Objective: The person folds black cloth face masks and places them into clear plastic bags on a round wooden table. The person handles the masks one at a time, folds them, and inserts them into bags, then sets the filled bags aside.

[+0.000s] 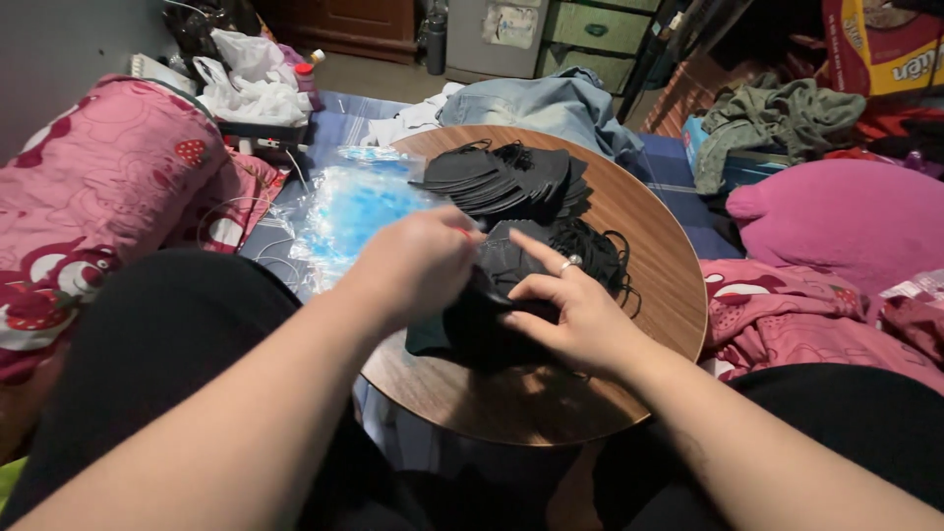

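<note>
Your two forearms come in from the bottom edge and meet over the round wooden table (644, 295). Your left hand (418, 264) is curled, its fingers closed on a black face mask (487, 320) near the table's front. Your right hand (580, 315) pinches the same mask, forefinger stretched out. Farther away a fanned stack of black masks (506, 177) lies.

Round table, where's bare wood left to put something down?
Bare wood on the table lies along the near rim below both hands, and on the right edge beyond the loose masks. The far left is crowded by the fanned stack.
</note>
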